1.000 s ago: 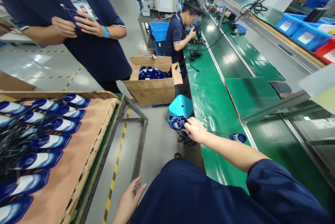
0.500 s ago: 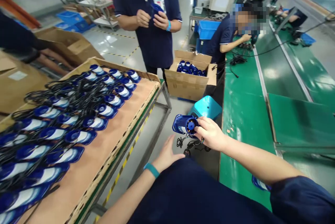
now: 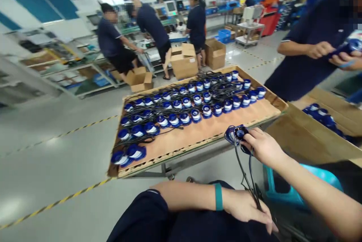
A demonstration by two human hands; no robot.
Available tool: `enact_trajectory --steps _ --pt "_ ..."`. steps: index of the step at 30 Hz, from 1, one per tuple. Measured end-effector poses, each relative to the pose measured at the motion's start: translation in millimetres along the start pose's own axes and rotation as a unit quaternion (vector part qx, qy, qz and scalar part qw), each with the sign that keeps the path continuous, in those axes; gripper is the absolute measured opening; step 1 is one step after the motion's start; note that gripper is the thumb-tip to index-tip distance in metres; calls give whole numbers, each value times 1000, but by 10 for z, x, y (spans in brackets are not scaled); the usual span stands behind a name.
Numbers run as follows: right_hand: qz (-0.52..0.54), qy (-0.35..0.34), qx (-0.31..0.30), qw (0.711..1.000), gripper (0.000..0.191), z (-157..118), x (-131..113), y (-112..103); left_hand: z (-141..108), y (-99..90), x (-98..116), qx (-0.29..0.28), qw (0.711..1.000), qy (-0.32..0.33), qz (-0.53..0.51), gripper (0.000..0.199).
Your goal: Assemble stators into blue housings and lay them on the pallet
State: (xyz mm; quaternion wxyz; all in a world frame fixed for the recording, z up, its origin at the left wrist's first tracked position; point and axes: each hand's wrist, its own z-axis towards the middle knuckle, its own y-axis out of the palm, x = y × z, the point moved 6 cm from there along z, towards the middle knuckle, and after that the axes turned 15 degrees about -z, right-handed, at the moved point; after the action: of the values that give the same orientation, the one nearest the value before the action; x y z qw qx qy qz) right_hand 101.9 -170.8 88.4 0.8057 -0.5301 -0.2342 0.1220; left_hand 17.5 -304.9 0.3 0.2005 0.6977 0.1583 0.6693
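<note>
My right hand (image 3: pixel 261 146) grips a blue cylindrical housing (image 3: pixel 236 134) by its open end, just past the near edge of a cardboard-lined tray (image 3: pixel 183 140). Black cables (image 3: pixel 245 174) hang from the housing down to my left hand (image 3: pixel 249 208), whose fingers are closed round them. A teal band circles my left wrist. In the tray stand rows of similar blue housings (image 3: pixel 206 111) with white labels, and black cables lie between the rows.
A person (image 3: pixel 305 46) at the right holds another blue part beside a cardboard box (image 3: pixel 333 115) of blue parts. A turquoise stool (image 3: pixel 305 187) is at lower right. Several people, open boxes (image 3: pixel 183 61) and workbenches are behind the tray.
The view has swung left toward the tray, and the green bench is out of view. My left hand, open before, has closed on the cables. My right hand still holds the housing.
</note>
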Motion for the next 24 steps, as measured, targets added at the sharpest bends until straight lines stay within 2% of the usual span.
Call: enact_trajectory --steps 3,5,7,10,13,16,18,21,24 --pt "25 -63 -30 997 31 871 -821 289 -959 89 253 64 979 30 -189 50" --pt "49 -116 -59 990 27 1397 -1463 460 -1565 96 374 118 947 72 -289 55" --pt "70 -186 -81 977 24 1843 -2135 605 -2147 48 458 191 909 139 -344 53" --pt "75 -282 -87 953 24 2365 -3043 792 -2921 -20 497 278 853 232 -376 43" --pt "65 -339 -87 934 25 2754 -3729 986 -3515 -75 463 331 790 309 -413 34" --pt "56 -389 -93 915 23 3003 -4213 1177 -3916 -150 392 376 743 342 -435 32" --pt "56 -416 -97 903 23 3097 -4417 1290 -4099 -217 367 399 724 354 -438 34" --pt "62 -437 -105 891 25 3158 -4545 1434 -4270 -321 401 416 705 374 -436 32" --pt "70 -439 -115 888 26 3165 -4531 1537 -4318 -412 500 414 706 379 -432 32"
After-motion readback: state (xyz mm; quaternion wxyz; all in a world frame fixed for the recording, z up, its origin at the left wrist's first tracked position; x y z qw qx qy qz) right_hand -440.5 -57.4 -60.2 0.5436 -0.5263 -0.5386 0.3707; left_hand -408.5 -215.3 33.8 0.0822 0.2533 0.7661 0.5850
